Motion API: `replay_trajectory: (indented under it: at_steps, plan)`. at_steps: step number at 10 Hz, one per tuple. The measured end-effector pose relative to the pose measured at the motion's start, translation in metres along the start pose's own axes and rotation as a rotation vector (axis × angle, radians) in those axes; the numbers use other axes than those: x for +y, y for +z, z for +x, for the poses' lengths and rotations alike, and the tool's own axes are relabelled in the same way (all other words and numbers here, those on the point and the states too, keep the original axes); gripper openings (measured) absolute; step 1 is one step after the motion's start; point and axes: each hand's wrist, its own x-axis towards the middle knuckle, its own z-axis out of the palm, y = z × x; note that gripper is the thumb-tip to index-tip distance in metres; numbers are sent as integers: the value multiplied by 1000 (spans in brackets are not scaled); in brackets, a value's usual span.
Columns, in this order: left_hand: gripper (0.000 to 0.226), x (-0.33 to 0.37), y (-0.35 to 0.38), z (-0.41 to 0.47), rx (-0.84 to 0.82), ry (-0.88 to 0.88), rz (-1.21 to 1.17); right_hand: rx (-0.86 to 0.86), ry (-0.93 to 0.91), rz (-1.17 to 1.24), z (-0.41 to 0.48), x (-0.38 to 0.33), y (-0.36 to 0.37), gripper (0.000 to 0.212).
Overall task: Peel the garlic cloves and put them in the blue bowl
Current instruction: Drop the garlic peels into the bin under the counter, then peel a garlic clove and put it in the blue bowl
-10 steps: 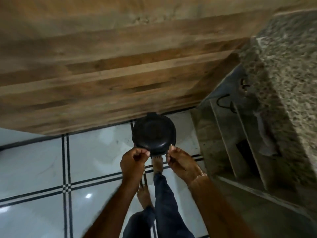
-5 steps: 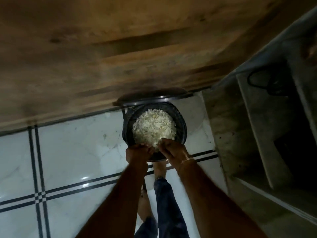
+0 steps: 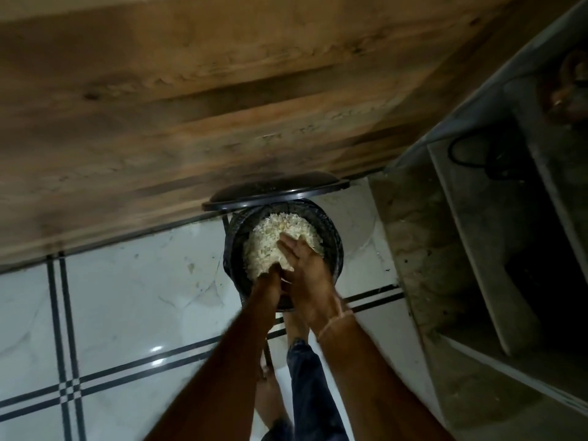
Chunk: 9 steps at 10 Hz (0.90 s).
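Standing on the white tiled floor (image 3: 127, 297), against a brown wooden panel (image 3: 222, 90): one round black bin (image 3: 335, 249), its lid (image 3: 276, 190) tipped up at the far rim and seen nearly edge-on. Contents: a heap of pale flaky scraps (image 3: 270, 233), too small and blurred to sort; whether any garlic cloves lie among them cannot be told. The near part of the heap and the bin's near rim are covered by both hands. To the right, grey stone shelving (image 3: 413, 249), its recesses too dark to read; a dark loop of cord (image 3: 458, 159) shows in one of them. At the bottom edge, a dark trouser leg (image 3: 310, 383) and a bare foot (image 3: 294, 326), partly hidden behind the forearms. Left hand (image 3: 269, 280): over the near edge of the heap, back of the hand toward the camera, fingertips lost against the scraps and the other hand; grasping or released, cannot tell. Right hand (image 3: 304, 268): released, fingers straight and close together, reaching across the heap just above or on it, heel of the palm against the left hand, nothing gripped. A thin pale band (image 3: 334, 323) circles the right wrist.
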Motion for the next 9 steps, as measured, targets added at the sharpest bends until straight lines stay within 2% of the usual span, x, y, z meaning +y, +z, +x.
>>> replay_trajectory:
  at_steps: [1, 2, 3, 4, 5, 6, 7, 8, 9]
  plan:
    - [33, 17, 0, -41, -123, 72, -304, 7, -97, -187, -17, 13, 0, 39]
    - [44, 15, -13, -70, -216, 201, 85, -73, 4, 140, -53, -11, 1, 61]
    - [57, 9, -45, -72, -132, 176, 271, -196, -151, 177, -123, -41, 5, 67]
    - [53, 42, -77, -146, -86, 336, 403, -16, -306, 36, -198, -41, -3, 46]
    - [47, 63, -86, -242, -102, 559, 443, 73, -410, -72, -273, -32, -20, 35]
    - [47, 66, -88, -317, -150, 681, 600, 176, -527, -216, -355, -21, -35, 34]
    - [50, 63, -82, -386, -139, 825, 688, 357, -662, -340, -427, -3, -62, 31]
    - [53, 58, -68, -440, -198, 1005, 772, 492, -742, -408, -474, 13, -97, 53]
    - [53, 46, -46, -486, -296, 1127, 821, 635, -792, -500, -509, 29, -136, 47]
